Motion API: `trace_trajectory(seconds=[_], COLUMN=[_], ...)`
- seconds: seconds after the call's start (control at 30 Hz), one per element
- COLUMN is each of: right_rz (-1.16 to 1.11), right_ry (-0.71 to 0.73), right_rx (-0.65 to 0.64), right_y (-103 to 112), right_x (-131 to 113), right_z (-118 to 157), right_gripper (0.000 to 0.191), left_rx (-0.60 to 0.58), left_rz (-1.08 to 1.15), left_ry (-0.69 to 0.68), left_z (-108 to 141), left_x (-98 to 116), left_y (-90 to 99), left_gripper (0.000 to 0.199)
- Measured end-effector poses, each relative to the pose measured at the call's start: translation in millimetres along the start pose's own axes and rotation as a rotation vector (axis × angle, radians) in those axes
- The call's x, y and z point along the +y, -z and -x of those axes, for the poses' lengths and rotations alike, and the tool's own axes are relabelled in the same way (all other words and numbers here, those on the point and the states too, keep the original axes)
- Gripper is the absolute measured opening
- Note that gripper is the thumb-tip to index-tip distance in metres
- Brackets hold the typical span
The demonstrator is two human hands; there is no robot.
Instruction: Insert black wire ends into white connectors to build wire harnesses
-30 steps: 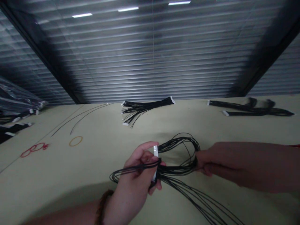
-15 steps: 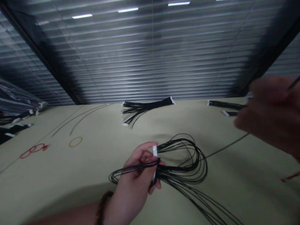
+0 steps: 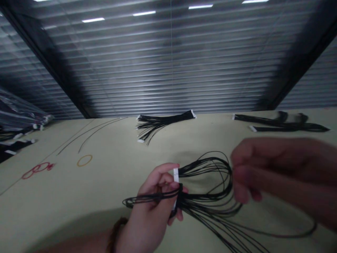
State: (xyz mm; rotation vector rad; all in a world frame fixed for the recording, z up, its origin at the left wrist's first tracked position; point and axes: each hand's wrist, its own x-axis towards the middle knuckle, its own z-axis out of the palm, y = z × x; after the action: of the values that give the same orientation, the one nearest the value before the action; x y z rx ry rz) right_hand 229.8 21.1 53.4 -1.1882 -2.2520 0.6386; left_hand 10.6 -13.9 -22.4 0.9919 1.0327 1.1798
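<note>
My left hand [image 3: 158, 203] is closed around a white connector [image 3: 176, 175] and the black wire harness [image 3: 205, 196] fanning out of it. Some wires curve right in a wide loop, others trail down to the lower edge, and a small loop [image 3: 131, 201] passes left over the wrist side of the hand. My right hand [image 3: 263, 172], a little blurred, is pinched at the right end of the loop. A single black wire [image 3: 289, 236] curves beneath this hand; its fingertips seem closed on a wire, though the tip is hidden.
Another wire bundle [image 3: 165, 120] with white connectors lies at the table's back edge, below the blinds [image 3: 168, 63]. More harnesses [image 3: 289, 128] lie at back right. On the left are a yellow ring [image 3: 84, 160], red bands [image 3: 39, 168], loose wires [image 3: 86, 137] and bagged harnesses [image 3: 21, 123].
My right hand has come down and left from the upper right to the wire loop, and the wire that was stretched tight now hangs slack in a curve. My left hand has barely moved.
</note>
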Motion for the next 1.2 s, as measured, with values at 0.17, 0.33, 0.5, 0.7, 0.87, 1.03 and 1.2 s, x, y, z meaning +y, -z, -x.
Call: trace_trajectory(seconds=[0.17,0.33,0.5,0.7,0.87,1.03,1.2], right_rz=[0.128,0.17,0.187,0.144,0.116,0.148,0.203], right_ry=[0.086,0.116,0.117,0.095,0.114,0.133,0.184], right_rx=[-0.029,0.01,0.039,-0.037,-0.061,-0.04,-0.017], right_y=[-42.8,-50.2,-51.4,-48.9,-48.2,-48.4,-53.0], right_x=[-14.6,-7.6,-9.7,-14.9,-17.4,-18.1,-18.3], right_z=[4.9,8.7,9.2,4.7,4.9,4.7,2.9], right_gripper=[0.016,0.016,0.015,0.019,0.019,0.02,0.016], left_rx=[-0.056,-0.069,-0.073,-0.076,-0.092,-0.115,-0.136], left_rz=[0.023,0.035,0.035,0.062,0.037,0.02,0.018], left_ry=[-0.017,-0.01,-0.041,-0.109,-0.137,-0.093,-0.056], left_z=[1.8,3.4,4.0,3.5,4.7,7.2,5.2], left_x=[0.7,0.2,2.4,1.3,-0.5,-0.5,0.4], left_y=[1.3,1.7,0.9,-2.1,-0.4,2.0,1.2], left_gripper=[0.021,0.02,0.018,0.017,0.016,0.016,0.016])
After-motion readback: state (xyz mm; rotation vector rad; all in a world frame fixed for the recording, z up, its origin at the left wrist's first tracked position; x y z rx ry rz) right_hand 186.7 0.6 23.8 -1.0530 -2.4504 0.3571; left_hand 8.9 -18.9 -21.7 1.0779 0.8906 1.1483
